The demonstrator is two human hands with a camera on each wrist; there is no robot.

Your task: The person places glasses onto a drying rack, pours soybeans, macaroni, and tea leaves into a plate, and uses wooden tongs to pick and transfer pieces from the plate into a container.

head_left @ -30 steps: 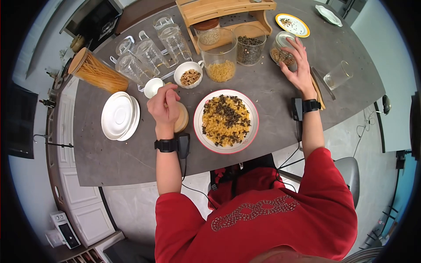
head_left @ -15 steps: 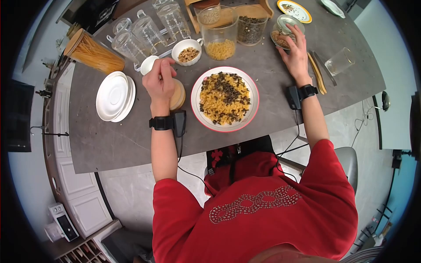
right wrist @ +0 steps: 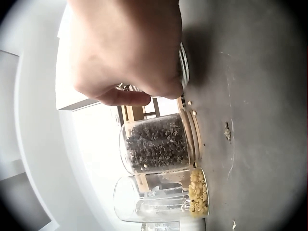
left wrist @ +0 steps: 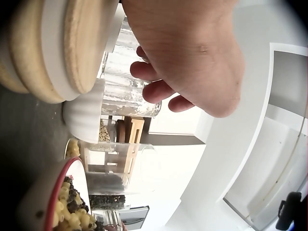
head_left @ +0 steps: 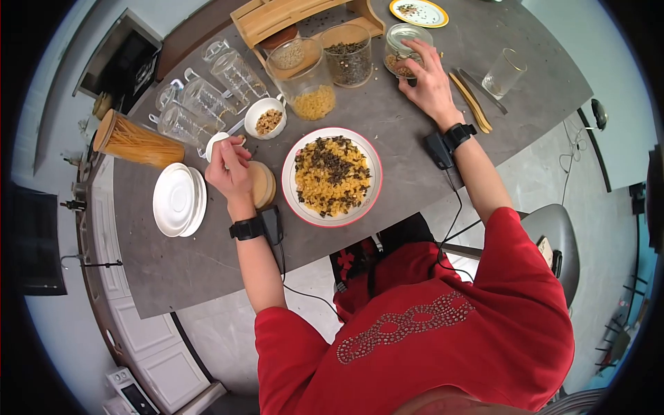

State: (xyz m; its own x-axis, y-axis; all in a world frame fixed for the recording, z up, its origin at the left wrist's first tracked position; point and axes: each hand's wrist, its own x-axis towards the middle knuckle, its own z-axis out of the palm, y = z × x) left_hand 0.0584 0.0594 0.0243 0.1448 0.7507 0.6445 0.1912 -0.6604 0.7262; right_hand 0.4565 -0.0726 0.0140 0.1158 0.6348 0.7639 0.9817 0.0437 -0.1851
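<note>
My right hand (head_left: 430, 90) grips a clear glass jar (head_left: 408, 34) with a metal clasp, its fingers bent over the near side and thumb low at the left. Brown grains show at the jar's bottom; in the right wrist view the hand hides most of it. My left hand (head_left: 232, 173) hovers by a stack of round wooden lids (left wrist: 86, 43), fingers loosely curled, with nothing seen in them. Between the hands stands a red-rimmed plate (head_left: 377, 176) heaped with small yellow pasta (head_left: 321, 185) topped with dark flakes.
Behind the plate stand a tall glass canister (head_left: 301, 76) of pasta, one of dark flakes (head_left: 349, 66) and a white cup (head_left: 265, 119) of nuts. Left lie stacked saucers (head_left: 173, 200) and a spaghetti jar (head_left: 138, 142). Wooden tongs (head_left: 470, 104) and a glass (head_left: 503, 72) are at right.
The head view has tilted and swung, so everything shifts in it. Both hands keep about the same places on the table; the right fingers are bent a little more over the jar.
</note>
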